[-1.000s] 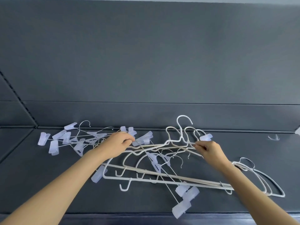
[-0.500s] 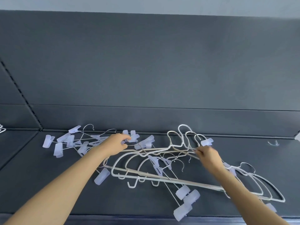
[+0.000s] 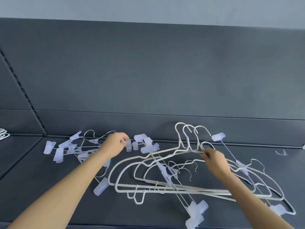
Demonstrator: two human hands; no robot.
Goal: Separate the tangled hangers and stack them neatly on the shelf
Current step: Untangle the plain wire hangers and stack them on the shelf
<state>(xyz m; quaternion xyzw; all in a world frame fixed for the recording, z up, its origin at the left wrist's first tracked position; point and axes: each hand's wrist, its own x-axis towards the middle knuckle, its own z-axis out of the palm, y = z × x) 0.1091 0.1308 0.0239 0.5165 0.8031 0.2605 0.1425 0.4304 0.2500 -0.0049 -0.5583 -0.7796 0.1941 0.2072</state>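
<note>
White hangers (image 3: 188,150) tangled centre-right on dark shelf (image 3: 49,187). Your right hand (image 3: 214,161) pinches their necks; your left hand (image 3: 115,144) grips clip hanger (image 3: 128,145), centre-left.

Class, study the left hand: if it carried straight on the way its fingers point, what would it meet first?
Most likely the pale clips bunched just beyond the left hand, which seems to pinch the nearest clip; depth is hard to judge.

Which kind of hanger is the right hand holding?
The right hand pinches the thick white hangers below their hooks; the thin clip hangers have lilac clips.
</note>
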